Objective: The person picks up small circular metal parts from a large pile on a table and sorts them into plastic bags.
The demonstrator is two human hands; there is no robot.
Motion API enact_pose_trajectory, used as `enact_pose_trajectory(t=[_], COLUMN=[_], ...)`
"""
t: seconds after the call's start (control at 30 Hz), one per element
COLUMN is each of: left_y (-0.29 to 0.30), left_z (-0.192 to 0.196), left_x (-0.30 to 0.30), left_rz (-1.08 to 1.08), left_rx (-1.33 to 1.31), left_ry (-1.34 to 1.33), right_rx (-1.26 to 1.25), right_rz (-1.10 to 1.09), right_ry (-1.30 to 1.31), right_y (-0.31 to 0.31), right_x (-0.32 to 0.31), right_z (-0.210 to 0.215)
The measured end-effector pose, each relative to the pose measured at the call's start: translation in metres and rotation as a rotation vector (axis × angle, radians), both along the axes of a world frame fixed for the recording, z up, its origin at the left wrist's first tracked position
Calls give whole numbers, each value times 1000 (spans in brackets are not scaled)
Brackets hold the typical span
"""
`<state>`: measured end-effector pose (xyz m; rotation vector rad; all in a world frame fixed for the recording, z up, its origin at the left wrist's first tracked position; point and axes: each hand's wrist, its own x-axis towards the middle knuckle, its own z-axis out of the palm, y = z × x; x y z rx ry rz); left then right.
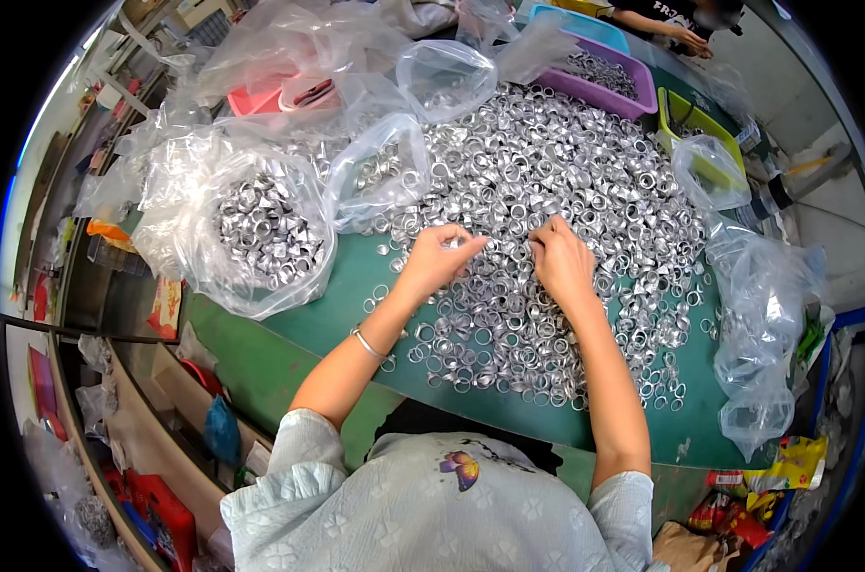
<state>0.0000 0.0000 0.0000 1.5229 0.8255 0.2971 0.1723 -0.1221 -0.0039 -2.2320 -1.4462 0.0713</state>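
Observation:
A wide heap of silver-coloured metal rings (547,162) spreads over the green tabletop (304,329). My left hand (435,257), below a bangle on the wrist, is over the left side of the heap, its thumb and fingers drawn together in a pinch. Level with it, a short gap to the right, my right hand (563,265) has its fingers curled in close above the rings. Whatever either hand has between its fingertips is too small to make out. Looser rings (461,367) lie scattered on the near side, between my forearms.
On the left a clear plastic bag (308,276) stands open with rings inside. Purple (632,100) and lime-green baskets (671,95) stand at the back right, a red tray (251,100) at the back left. Crumpled clear bags (761,324) lie right. Another person's hand (690,40) shows far right.

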Motion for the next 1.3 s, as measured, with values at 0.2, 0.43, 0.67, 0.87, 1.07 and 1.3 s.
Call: enact_pose_trajectory(t=[0.2,0.43,0.67,0.87,1.07,1.3], left_y=[-16,-18,-25,-3,14,13], left_z=[-6,2,20,13,7,18], left_x=[6,18,-7,-12,3,-1], left_rz=[-89,-179,-220,195,152,316], left_rx=[918,1015,747,907,1047,85], left_ry=[89,194,41,-12,157,-123], right_rx=[-167,-114,326,651,361,122], right_rz=[125,155,19,98,-197,-6], right_ry=[-205,-82,1545,2174,1391,78], right_y=[1,-3,-49,-47,11,31], right_x=[-4,4,24,24,11,6], right_z=[7,20,20,0,15,9])
